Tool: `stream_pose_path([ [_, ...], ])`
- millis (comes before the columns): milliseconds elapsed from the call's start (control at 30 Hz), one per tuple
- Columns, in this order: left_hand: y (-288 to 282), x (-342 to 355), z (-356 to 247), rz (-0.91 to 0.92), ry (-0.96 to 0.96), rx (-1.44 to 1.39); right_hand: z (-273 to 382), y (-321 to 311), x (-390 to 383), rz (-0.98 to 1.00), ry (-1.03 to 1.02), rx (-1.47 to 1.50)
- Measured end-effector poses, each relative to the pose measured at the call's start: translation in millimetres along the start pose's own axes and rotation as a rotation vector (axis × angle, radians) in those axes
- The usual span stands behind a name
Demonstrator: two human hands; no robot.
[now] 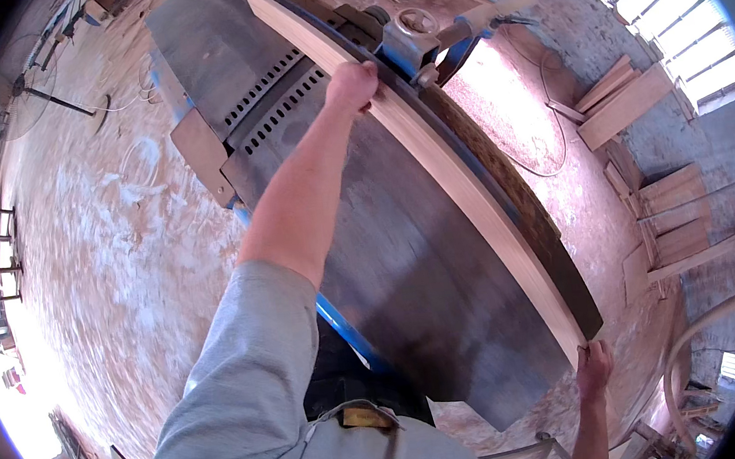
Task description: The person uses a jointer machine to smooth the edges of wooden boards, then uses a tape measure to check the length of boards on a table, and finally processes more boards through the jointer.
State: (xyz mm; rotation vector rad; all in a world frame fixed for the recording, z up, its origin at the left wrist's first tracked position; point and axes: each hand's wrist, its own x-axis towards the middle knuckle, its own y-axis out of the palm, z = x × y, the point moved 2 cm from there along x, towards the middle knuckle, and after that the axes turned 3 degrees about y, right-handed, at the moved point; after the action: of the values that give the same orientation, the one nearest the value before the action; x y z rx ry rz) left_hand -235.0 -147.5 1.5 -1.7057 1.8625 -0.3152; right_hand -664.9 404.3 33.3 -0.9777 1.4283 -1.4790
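A long, pale wooden board [456,187] lies along the fence [491,184] of a jointer, on the machine's smooth grey metal table [403,226]. My left hand [354,86] is closed over the board beyond its middle, close to the slotted strips across the table. At the near right end of the board, my right hand [594,367] grips it with curled fingers, just past the table's edge. The far end of the board reaches over the table's far part. What lies under the board, including the cutter, is hidden.
Behind the fence stands a blue bracket with a round knob [416,23]. Bright shavings [505,97] cover the floor beyond it. Planks [625,103] lean against the right wall below a barred window [683,13]. A standing fan [63,101] is at the far left.
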Motion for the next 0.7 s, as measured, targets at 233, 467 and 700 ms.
stream_pose_path([
  [233, -36, 77, 25, 0.02, 0.081, 0.046, 62, 1, 39, -0.077, 0.031, 0.099],
  [467, -97, 163, 40, -0.067, 0.043, 0.003, 161, -2, 106, -0.132, -0.103, 0.03],
  [700, -156, 246, 63, -0.096, -0.007, -0.03, 240, 1, 158, -0.1, -0.099, 0.052],
])
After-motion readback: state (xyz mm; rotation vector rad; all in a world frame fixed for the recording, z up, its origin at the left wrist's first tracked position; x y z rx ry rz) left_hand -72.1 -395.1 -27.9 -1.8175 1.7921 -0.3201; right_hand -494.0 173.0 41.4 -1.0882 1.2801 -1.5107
